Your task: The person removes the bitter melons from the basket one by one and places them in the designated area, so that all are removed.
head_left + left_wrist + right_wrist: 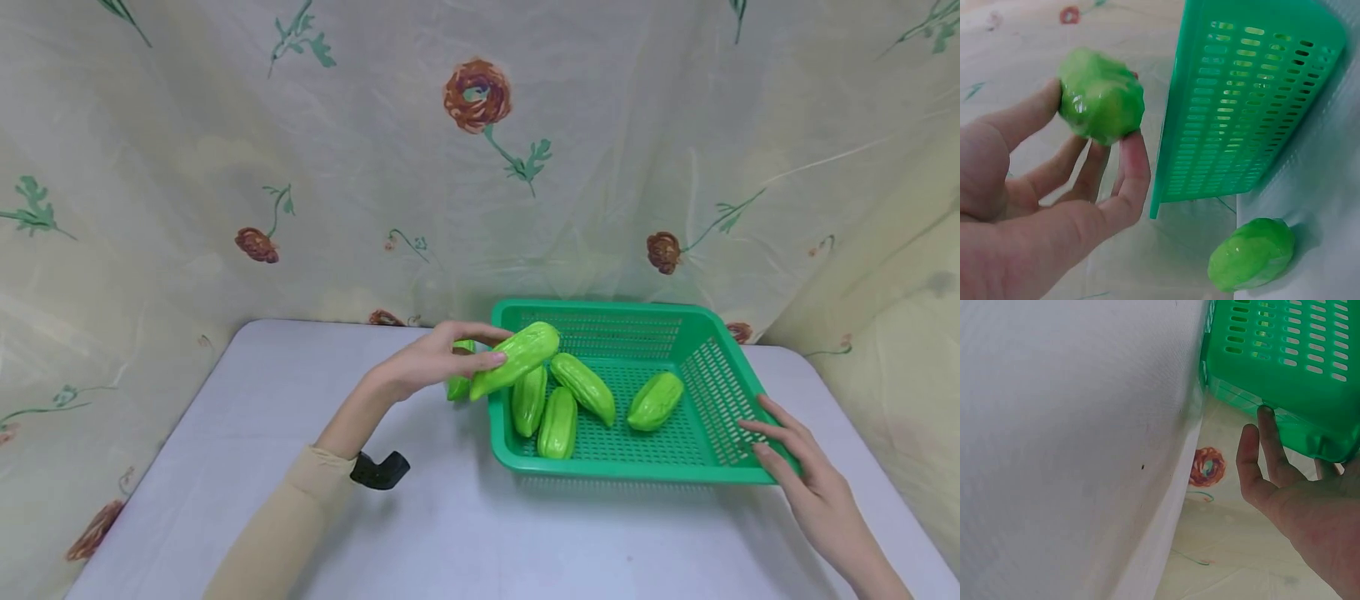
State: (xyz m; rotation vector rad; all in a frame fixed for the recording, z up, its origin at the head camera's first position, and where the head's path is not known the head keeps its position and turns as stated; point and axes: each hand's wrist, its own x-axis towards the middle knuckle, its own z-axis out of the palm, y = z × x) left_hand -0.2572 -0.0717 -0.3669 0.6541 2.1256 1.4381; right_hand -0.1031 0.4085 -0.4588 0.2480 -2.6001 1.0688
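Note:
In the head view, my left hand [423, 360] pinches a light green, ridged bitter melon [521, 357] between thumb and fingers, above the left rim of a green plastic basket [622, 472]. The left wrist view shows the held melon end-on. Another bitter melon [1252, 255] lies on the table outside the basket, partly hidden behind my left hand in the head view. Inside the basket are several more, among them a bitter melon [656, 402] lying apart on the right. My right hand [813, 479] holds the basket's near right corner, its fingers on both sides of the rim.
The table [247, 433] has a white cover. Behind it hangs a flower-patterned curtain [360, 167], close to the basket's far side. A black strap end [379, 470] sticks out from the left wrist.

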